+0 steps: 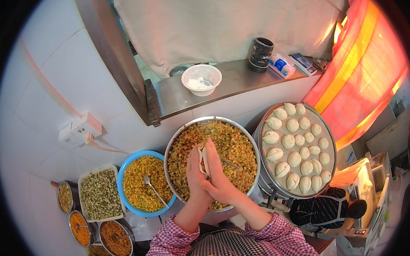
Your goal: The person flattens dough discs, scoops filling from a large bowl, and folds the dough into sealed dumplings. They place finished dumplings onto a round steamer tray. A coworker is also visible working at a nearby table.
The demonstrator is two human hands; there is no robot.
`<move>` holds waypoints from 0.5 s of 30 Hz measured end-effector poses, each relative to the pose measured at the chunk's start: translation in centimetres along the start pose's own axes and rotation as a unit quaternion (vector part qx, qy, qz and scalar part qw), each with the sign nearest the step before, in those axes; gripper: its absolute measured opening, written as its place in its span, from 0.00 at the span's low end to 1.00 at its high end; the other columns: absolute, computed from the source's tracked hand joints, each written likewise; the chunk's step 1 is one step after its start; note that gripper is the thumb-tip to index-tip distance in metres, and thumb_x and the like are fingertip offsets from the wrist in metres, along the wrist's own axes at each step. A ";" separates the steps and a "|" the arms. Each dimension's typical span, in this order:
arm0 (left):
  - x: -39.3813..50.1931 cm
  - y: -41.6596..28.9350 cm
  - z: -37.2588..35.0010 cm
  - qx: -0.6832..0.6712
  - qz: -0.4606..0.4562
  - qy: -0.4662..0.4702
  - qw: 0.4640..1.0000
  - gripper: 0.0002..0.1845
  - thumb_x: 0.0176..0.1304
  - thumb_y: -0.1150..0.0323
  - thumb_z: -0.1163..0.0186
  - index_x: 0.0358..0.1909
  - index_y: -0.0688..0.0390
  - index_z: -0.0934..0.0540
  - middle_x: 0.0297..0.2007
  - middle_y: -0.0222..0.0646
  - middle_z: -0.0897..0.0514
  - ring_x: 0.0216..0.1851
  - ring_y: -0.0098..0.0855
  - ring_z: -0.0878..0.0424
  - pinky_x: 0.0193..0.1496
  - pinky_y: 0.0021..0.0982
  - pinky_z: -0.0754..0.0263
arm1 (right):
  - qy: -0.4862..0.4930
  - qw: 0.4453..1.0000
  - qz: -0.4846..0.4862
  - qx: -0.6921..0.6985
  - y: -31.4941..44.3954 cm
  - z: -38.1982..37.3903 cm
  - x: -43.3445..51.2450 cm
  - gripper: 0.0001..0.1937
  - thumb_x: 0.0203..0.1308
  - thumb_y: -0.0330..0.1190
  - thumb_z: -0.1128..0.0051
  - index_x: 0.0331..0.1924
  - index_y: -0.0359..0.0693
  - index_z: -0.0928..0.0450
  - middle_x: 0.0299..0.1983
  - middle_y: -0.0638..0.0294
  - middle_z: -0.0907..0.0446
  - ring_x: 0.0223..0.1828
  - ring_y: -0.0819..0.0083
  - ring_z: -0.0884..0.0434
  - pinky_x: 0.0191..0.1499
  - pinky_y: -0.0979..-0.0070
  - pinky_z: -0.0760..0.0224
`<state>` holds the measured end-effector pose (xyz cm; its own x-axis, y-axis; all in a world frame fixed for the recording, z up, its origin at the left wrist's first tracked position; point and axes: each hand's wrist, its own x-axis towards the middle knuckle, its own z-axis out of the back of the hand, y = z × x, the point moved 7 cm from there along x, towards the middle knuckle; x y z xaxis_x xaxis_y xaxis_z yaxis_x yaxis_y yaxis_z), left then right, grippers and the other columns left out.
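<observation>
My left hand point(196, 175) and my right hand point(218, 176) come together over a large metal basin point(255, 140) of chopped filling. Pressed upright between my two palms is a folded dough wrapper point(204, 161), with a little reddish filling showing at its opening. A spoon handle point(230, 163) sticks out of the filling behind my right hand. Right of the basin, filled dough buns point(288, 141) lie in rows on a round steamer tray point(332, 139). A blue basin point(121, 186) of yellowish filling with a metal spoon point(155, 190) stands to the left.
More fillings stand at lower left, in a white tray point(116, 174) and metal bowls point(94, 230). The steel ledge point(172, 99) holds a bowl of white powder point(202, 79), a black cylinder point(260, 54), a tissue pack point(281, 64) and a small scale point(304, 64). Another person point(319, 210) is at lower right.
</observation>
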<state>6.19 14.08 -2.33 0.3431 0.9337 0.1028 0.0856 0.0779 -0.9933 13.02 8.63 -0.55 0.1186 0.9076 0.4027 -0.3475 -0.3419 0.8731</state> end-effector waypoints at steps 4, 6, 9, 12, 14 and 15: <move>0.1 3.0 -1.4 -0.455 0.239 0.011 0.858 0.20 0.78 0.64 0.50 0.66 0.59 0.30 0.57 0.40 0.21 0.57 0.37 0.20 0.57 0.34 0.21 | -0.015 0.995 -0.027 0.096 0.4 3.5 0.1 0.48 0.66 0.30 0.41 0.80 0.37 0.67 0.81 0.45 0.60 0.81 0.51 0.54 0.79 0.57 0.58; 0.2 3.0 -1.8 -0.521 0.296 0.083 0.796 0.20 0.79 0.60 0.50 0.66 0.58 0.29 0.55 0.38 0.19 0.55 0.35 0.18 0.56 0.35 0.18 | -0.037 0.970 -0.083 0.228 -0.5 5.3 0.8 0.49 0.60 0.17 0.39 0.80 0.40 0.61 0.76 0.46 0.44 0.74 0.59 0.36 0.74 0.63 0.41; -0.3 3.0 -2.5 -0.507 0.357 0.165 0.767 0.18 0.79 0.59 0.51 0.61 0.59 0.25 0.52 0.40 0.17 0.52 0.39 0.16 0.52 0.37 0.15 | 0.107 0.917 -0.199 0.328 -1.7 5.5 1.0 0.47 0.61 0.20 0.36 0.80 0.41 0.56 0.68 0.50 0.30 0.66 0.66 0.26 0.66 0.69 0.30; -0.8 1.9 -1.8 -0.465 0.326 0.198 0.799 0.21 0.77 0.59 0.47 0.65 0.59 0.28 0.59 0.41 0.21 0.59 0.37 0.20 0.59 0.40 0.18 | 0.051 0.932 -0.202 0.295 -1.9 6.1 0.8 0.42 0.60 0.22 0.32 0.76 0.40 0.46 0.56 0.55 0.21 0.56 0.70 0.20 0.56 0.71 0.22; -1.0 0.9 -1.1 -0.382 0.266 0.205 0.861 0.25 0.74 0.61 0.42 0.67 0.59 0.31 0.62 0.40 0.24 0.62 0.36 0.23 0.62 0.42 0.20 | -0.004 0.947 -0.200 0.250 -1.6 6.2 0.3 0.38 0.61 0.23 0.32 0.73 0.39 0.41 0.54 0.55 0.20 0.55 0.70 0.19 0.55 0.71 0.21; -1.2 0.3 -0.8 -0.320 0.220 0.214 0.896 0.27 0.73 0.62 0.40 0.69 0.59 0.32 0.63 0.40 0.25 0.64 0.36 0.24 0.64 0.42 0.22 | -0.033 0.958 -0.188 0.214 -1.3 6.3 0.1 0.35 0.61 0.24 0.32 0.71 0.38 0.38 0.53 0.55 0.19 0.55 0.70 0.19 0.54 0.71 0.21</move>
<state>6.57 12.66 -2.72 0.7905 0.5952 -0.1443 0.3268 -0.6092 -0.7225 19.34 7.63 0.07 0.2236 0.9738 0.0410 0.1435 -0.0745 0.9868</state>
